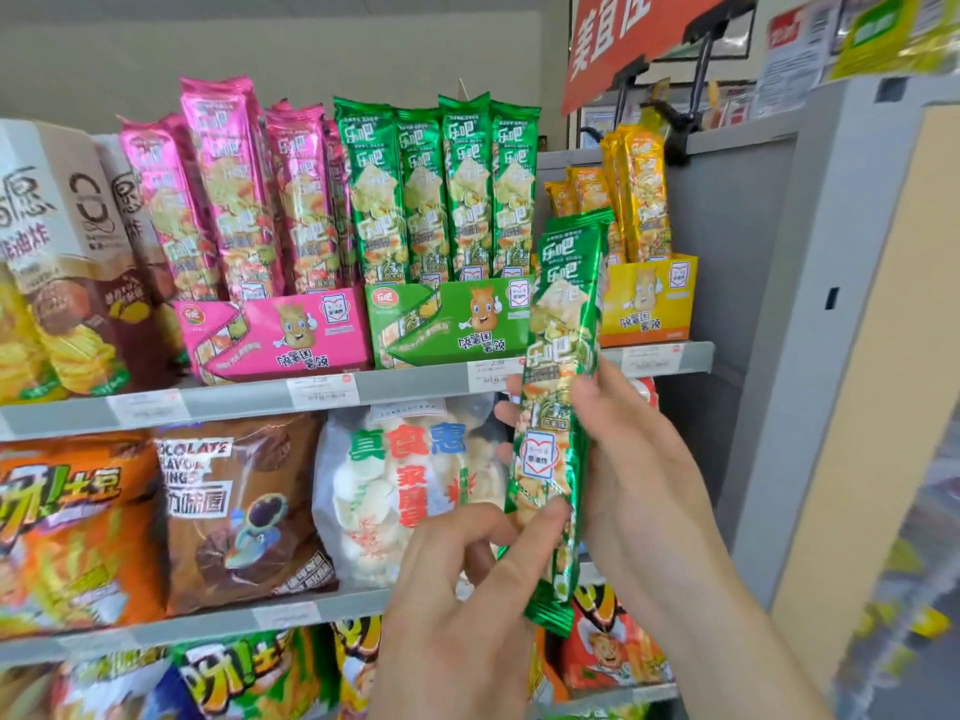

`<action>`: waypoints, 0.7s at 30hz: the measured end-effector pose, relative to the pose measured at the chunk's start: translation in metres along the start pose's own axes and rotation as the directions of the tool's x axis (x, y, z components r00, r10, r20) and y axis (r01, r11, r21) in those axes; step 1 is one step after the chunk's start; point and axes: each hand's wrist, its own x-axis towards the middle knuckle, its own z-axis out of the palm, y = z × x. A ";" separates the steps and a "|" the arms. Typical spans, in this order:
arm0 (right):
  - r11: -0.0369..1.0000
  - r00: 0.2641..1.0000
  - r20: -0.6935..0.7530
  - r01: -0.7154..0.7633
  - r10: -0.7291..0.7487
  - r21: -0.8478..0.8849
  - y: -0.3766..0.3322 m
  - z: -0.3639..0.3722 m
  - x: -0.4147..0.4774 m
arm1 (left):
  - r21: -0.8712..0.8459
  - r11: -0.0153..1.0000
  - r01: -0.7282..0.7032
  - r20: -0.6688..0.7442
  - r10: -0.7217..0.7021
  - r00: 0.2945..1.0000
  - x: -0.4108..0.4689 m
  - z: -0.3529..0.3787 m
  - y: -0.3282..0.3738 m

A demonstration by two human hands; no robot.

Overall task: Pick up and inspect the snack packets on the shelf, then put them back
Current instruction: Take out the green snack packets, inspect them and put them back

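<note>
- Two hands hold one long green snack packet upright in front of the shelves, leaning slightly to the right at the top.
- The right hand wraps the packet's middle from the right. Its thumb lies across the front and its fingertips show past the left edge, so the grip is closed around it.
- The left hand comes up from below. One digit presses on the packet's front low down and the others curl at its left edge, a light pinch.
- The packet's top end overlaps the right corner of a green display box on the upper shelf.
- That box holds a row of matching green packets standing upright.
- To its left a pink box holds pink packets.
- To its right a yellow box holds yellow packets.
- Price tags sit along the shelf's front rail.
- On the shelf below lie a white bag with red, green and blue lettering, a brown chocolate-flavour bag beside it, and an orange bag at the far left.
- A red sign with white characters hangs above the right end of the unit.
</note>
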 end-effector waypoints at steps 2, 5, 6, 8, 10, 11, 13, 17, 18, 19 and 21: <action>0.994 0.999 0.020 0.051 -0.050 -0.092 0.002 0.000 -0.001 | -0.072 0.997 0.040 -0.006 -0.040 0.999 -0.002 0.002 0.007; 0.987 0.993 -0.008 0.120 -0.122 -0.111 0.007 -0.005 -0.003 | -0.197 0.978 0.065 0.030 -0.061 0.998 0.004 0.001 0.009; 0.982 0.989 -0.013 0.143 -0.146 -0.120 0.008 -0.005 -0.004 | -0.128 0.992 0.008 -0.013 -0.010 1.000 0.004 0.000 0.006; 0.973 0.983 -0.005 0.178 -0.181 -0.146 0.010 -0.006 -0.005 | -0.108 0.994 -0.010 -0.028 0.007 1.000 0.006 -0.002 -0.001; 0.977 0.987 0.015 0.163 -0.162 -0.141 0.012 -0.007 -0.008 | -0.173 0.985 -0.002 -0.090 -0.014 0.996 0.010 -0.009 0.000; 0.981 0.989 0.028 0.147 -0.144 -0.124 0.012 -0.008 -0.010 | -0.259 0.965 0.045 -0.107 -0.075 0.991 0.013 -0.011 0.000; 0.990 0.993 0.055 0.106 -0.101 -0.097 0.014 -0.009 -0.013 | -0.403 0.899 0.171 -0.077 -0.219 0.973 0.020 -0.010 0.000; 0.993 0.997 0.064 0.057 -0.050 -0.102 0.016 -0.007 -0.015 | -0.538 0.784 0.309 -0.025 -0.382 0.924 0.026 -0.005 0.002; 0.992 0.997 0.070 0.043 -0.034 -0.120 0.016 -0.007 -0.015 | -0.563 0.768 0.306 -0.033 -0.391 0.920 0.026 -0.004 0.003; 0.991 0.997 0.070 0.025 -0.015 -0.133 0.016 -0.008 -0.015 | -0.588 0.750 0.301 -0.037 -0.397 0.917 0.025 -0.003 0.002; 0.990 0.998 0.060 -0.022 0.031 -0.137 0.016 -0.011 -0.016 | -0.656 0.684 0.319 -0.030 -0.445 0.895 0.024 -0.003 0.001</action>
